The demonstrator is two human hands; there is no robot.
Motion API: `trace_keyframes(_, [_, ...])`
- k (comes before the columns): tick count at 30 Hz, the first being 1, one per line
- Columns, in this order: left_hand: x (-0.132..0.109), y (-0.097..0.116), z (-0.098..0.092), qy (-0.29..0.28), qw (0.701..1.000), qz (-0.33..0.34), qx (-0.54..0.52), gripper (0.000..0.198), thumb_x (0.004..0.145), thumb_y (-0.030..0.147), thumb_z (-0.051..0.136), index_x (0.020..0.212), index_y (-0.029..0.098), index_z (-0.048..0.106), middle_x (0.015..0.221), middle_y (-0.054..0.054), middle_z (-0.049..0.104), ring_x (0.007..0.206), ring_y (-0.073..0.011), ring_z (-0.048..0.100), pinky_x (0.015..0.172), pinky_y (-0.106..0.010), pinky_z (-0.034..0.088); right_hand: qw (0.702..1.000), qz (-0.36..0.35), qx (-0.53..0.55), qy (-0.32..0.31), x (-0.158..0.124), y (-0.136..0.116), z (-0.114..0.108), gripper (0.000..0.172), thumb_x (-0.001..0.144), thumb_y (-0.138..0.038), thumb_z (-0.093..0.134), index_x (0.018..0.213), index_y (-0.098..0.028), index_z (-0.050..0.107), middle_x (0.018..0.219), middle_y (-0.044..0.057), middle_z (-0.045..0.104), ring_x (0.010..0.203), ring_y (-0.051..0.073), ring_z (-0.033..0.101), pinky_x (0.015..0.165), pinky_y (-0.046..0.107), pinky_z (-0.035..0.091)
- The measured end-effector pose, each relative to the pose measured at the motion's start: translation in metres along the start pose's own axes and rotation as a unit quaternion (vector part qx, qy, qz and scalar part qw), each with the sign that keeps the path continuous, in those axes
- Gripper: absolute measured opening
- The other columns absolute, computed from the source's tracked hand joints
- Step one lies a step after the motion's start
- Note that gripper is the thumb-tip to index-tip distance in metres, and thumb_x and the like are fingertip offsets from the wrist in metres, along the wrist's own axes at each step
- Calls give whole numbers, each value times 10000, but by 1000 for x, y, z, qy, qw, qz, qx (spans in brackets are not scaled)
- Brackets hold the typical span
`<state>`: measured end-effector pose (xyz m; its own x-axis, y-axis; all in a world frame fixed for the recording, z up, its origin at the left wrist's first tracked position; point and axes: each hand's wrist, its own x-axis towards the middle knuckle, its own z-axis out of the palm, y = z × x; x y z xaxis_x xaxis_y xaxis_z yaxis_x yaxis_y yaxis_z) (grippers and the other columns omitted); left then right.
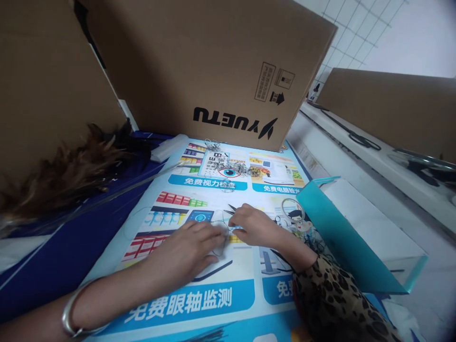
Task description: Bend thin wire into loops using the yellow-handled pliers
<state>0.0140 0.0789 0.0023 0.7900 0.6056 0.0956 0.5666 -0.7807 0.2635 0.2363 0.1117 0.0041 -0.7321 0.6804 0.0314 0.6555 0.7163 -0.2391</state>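
My left hand (194,249) is closed, its fingers bent round a small, pale, see-through piece (221,240) with thin thread or wire at its edge. I cannot make out its exact kind. Close by on the right, my right hand (256,225) is closed in a pinch. A dark tool with two slim pointed tips (231,208) sticks out past its fingers; the rest is hidden in the palm. Both hands are just above a printed poster sheet (245,266) on the table. Beyond them lie small tangled clusters of silvery wire-like bits (231,167).
A large cardboard box (185,61) stands behind the sheet. Brown feathers (64,175) are at the left, beside a pale plastic block (169,148). A teal open box (359,237) sits at the right, near a round hoop (292,209). Scissors (363,140) lie on the far right ledge.
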Motion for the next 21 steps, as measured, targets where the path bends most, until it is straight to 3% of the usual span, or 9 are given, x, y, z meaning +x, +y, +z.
trace_keyframes(4, [7,11,10,0,1000,13,14,367,862,341,490,1222,265,502,1165,-44,581,1019,-236,500,836,-362,351,1000,1,-27,-3,1,2,0,119,796,-210,563,891,-176,626,852,55,591,890,181,482,785,285,379])
trace_keyframes(10, [8,3,21,-1,999,36,23,315,893,316,441,1190,249,521,1156,-41,595,1029,-223,504,859,-361,323,999,-11,-47,1,3,5,6,132,828,-214,519,861,-174,641,830,61,596,876,181,475,768,281,370])
trace_keyframes(21, [8,3,7,-7,998,63,-15,268,907,236,414,1130,260,562,1124,-17,630,1006,-183,539,874,-332,305,997,-27,-66,13,5,7,12,215,886,-222,443,821,-159,638,801,73,597,869,183,466,778,295,350])
